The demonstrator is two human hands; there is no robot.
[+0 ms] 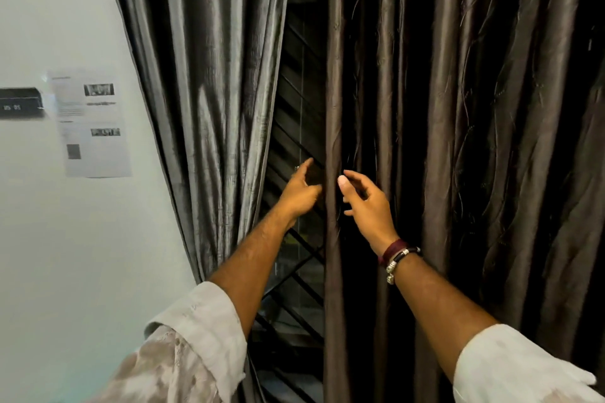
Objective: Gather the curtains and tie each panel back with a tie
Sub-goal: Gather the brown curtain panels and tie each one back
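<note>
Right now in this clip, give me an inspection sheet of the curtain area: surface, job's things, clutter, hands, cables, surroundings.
Surface: nothing seen; no table or floor in view.
Job's things: grey left curtain panel is drawn aside and narrows toward its lower part; brown right curtain panel hangs loose in folds. No tie seen.
Clutter: nothing seen.
Hands: left hand open, reaching into the gap between the panels; right hand open, fingers curled, beside the brown panel's leading edge, no grip yet. Bracelets on the right wrist.
Cables: nothing seen.
Surroundings: dark window grille behind the gap; white wall with a printed sheet and a small dark clock display.
</note>
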